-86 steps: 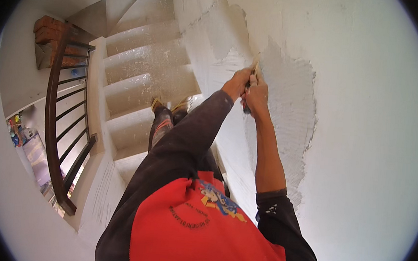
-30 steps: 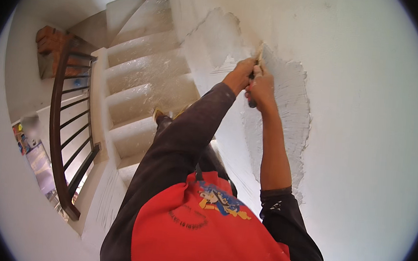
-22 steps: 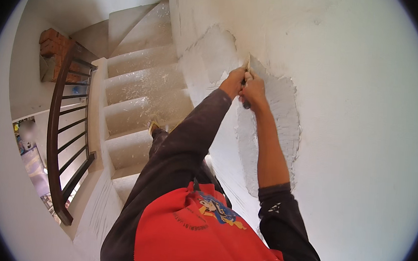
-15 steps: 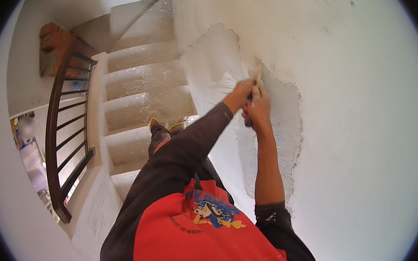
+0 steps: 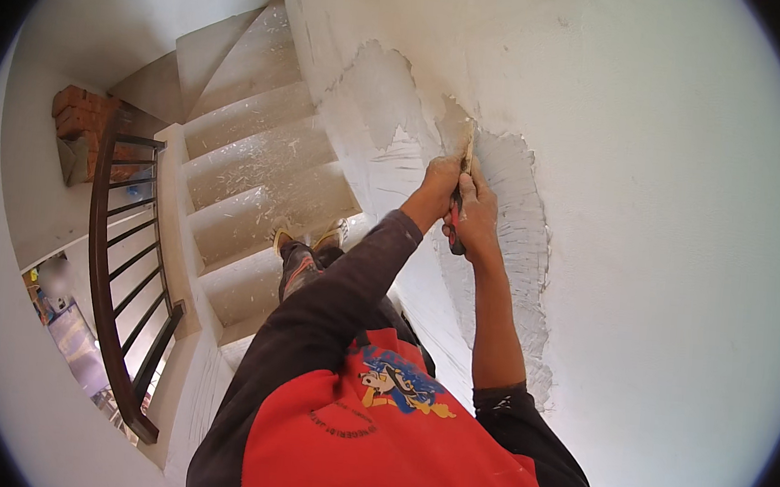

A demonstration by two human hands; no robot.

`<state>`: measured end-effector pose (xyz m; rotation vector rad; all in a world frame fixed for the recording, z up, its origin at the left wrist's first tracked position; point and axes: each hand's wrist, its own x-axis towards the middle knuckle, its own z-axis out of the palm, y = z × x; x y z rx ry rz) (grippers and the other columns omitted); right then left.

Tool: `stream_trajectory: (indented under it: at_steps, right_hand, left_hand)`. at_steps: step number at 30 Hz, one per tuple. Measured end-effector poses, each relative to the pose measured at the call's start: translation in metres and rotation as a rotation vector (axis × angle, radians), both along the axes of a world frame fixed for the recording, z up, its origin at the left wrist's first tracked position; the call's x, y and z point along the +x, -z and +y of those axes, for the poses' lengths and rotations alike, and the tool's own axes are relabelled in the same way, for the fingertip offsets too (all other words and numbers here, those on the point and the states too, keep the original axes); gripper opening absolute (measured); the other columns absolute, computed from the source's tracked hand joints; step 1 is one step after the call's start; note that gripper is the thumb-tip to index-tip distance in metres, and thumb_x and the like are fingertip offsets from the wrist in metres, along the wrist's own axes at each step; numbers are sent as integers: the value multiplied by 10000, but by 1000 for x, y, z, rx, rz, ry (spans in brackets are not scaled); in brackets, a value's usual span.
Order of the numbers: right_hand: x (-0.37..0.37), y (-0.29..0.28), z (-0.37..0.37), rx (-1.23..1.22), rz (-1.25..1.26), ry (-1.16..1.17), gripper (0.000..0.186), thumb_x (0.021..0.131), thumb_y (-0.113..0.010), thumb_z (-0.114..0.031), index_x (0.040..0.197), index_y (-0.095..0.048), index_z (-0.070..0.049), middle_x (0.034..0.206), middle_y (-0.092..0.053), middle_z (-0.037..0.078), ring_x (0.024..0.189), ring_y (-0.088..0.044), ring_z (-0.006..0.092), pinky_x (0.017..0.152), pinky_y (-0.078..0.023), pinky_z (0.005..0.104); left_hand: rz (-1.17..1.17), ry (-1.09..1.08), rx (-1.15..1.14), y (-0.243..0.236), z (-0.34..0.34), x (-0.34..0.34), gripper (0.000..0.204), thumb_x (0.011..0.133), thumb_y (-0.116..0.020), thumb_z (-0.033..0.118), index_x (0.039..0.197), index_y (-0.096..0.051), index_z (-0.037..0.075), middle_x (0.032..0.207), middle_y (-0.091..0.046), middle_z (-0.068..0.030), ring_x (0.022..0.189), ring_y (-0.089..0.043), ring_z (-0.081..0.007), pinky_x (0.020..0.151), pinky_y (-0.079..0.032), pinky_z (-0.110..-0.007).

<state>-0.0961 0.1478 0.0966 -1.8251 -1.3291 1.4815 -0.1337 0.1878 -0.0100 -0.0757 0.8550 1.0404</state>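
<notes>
Both hands press a scraper (image 5: 462, 180) against the white wall (image 5: 670, 174), at the upper edge of a grey patch where the coating is stripped (image 5: 509, 244). The right hand (image 5: 476, 215) has its fingers clenched around the red handle, low on the tool; the left hand (image 5: 438, 185) grips it just beside and slightly higher, fingers closed near the pale blade, which points up the wall. The two hands touch each other. Below them the person's dusty shoes (image 5: 303, 237) stand on a stair step (image 5: 255, 205) strewn with white flakes. A dark metal railing (image 5: 122, 277) runs along the stair's left edge, with a stack of bricks (image 5: 79, 114) beyond its top end.
</notes>
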Motion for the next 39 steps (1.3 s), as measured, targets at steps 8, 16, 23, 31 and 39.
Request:
stream_trajectory:
  at_steps: [8, 16, 23, 31, 39]
  right_hand:
    - [4, -33, 7, -7, -78, -15, 383, 958, -381, -239, 1321, -445, -135, 572, -426, -7, 444, -404, 73, 378, -365, 233]
    - [-6, -22, -11, -36, -4, 38, 415, 962, -361, -229, 1356, -381, -99, 584, -442, 8, 425, -412, 85, 361, -376, 235]
    - [26, -49, -37, -49, -131, 38, 424, 970, -370, -260, 1349, -392, -73, 576, -475, 14, 427, -433, 71, 366, -381, 219]
    - [11, -71, -24, -15, -151, 11, 402, 967, -360, -232, 1319, -418, -48, 570, -469, 14, 411, -423, 76, 377, -395, 234]
    - [10, -68, -12, 62, -191, -62, 382, 964, -363, -219, 1296, -446, -48, 551, -458, 25, 393, -422, 88, 363, -383, 253]
  left_hand:
    - [-15, -108, 38, -37, 3, 0, 568, 843, -496, 588, 875, -587, 28, 784, -588, -136, 635, -564, -243, 523, -461, -433]
    - [-10, 63, -43, -30, -14, -13, 619, 818, -562, 581, 872, -597, -34, 825, -582, -111, 712, -545, -186, 609, -467, -334]
    - [-90, 50, -65, -59, -44, 18, 644, 832, -549, 567, 894, -594, -72, 810, -578, -113, 750, -538, -181, 657, -458, -323]
    - [-17, 31, -26, -90, -30, 2, 596, 836, -537, 578, 834, -586, -16, 784, -577, -92, 659, -527, -169, 571, -449, -314]
    - [239, 100, 15, -81, -20, 1, 579, 835, -512, 603, 813, -563, 26, 718, -558, -74, 579, -543, -155, 451, -448, -311]
